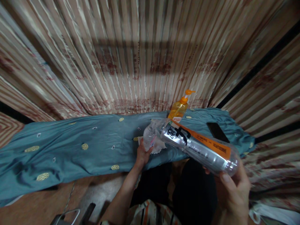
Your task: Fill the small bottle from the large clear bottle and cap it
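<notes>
In the head view, my right hand [236, 190] grips the rounded end of a large clear plastic bottle [199, 145] with a silver and orange label. The bottle lies tilted across the right of the view, its far end pointing left. My left hand [144, 153] is closed round a clear, crinkled plastic piece [150, 134], whose exact kind I cannot make out. This piece meets or overlaps the bottle's left end; whether they touch is unclear. A white tissue [159, 147] shows beneath it.
A pump bottle [178, 110] of orange liquid stands behind the label bottle. To the right, a dark phone [217, 132] lies on the blue patterned cloth [70, 156] covering the narrow table. Striped curtains [145, 62] hang behind and beside it. A white bag [274, 214] is at lower right.
</notes>
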Action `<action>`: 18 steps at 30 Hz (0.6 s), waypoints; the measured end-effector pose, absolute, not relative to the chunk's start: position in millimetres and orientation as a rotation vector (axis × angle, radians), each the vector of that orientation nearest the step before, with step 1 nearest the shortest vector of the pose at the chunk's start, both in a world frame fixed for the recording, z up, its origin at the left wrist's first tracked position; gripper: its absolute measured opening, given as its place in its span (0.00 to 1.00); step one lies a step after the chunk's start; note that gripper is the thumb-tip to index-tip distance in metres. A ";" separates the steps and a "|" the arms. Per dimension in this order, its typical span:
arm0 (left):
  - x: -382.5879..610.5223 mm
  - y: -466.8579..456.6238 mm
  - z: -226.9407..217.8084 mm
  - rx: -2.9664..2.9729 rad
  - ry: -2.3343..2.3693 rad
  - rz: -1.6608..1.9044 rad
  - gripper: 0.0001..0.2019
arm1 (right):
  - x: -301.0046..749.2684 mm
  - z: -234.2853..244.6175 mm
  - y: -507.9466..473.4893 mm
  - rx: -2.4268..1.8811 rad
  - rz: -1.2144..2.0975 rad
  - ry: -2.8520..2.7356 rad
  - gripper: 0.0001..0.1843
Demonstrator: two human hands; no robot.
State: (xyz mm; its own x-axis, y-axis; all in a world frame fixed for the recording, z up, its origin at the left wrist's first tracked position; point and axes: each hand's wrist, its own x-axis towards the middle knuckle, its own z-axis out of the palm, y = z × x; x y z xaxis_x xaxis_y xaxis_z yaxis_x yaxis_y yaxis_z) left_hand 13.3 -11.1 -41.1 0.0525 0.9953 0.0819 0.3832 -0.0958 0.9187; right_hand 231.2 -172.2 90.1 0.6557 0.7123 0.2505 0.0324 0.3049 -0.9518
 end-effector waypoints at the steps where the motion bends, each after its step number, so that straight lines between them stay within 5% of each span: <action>1: 13.1 -11.0 -41.9 1.589 1.412 1.043 0.28 | 230.9 90.2 -172.3 -1.193 0.512 -0.756 0.40; 18: 13.2 -11.1 -45.1 1.587 1.422 1.051 0.30 | 229.3 93.9 -171.1 -1.216 0.517 -0.731 0.42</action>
State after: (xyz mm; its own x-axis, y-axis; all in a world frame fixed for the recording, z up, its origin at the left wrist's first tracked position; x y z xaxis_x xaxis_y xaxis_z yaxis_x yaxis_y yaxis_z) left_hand 13.2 -11.1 -45.1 0.0466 0.9945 0.0941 0.3817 -0.1048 0.9183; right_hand 229.3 -171.1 93.9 0.6696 0.7081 0.2240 0.0239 0.2809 -0.9594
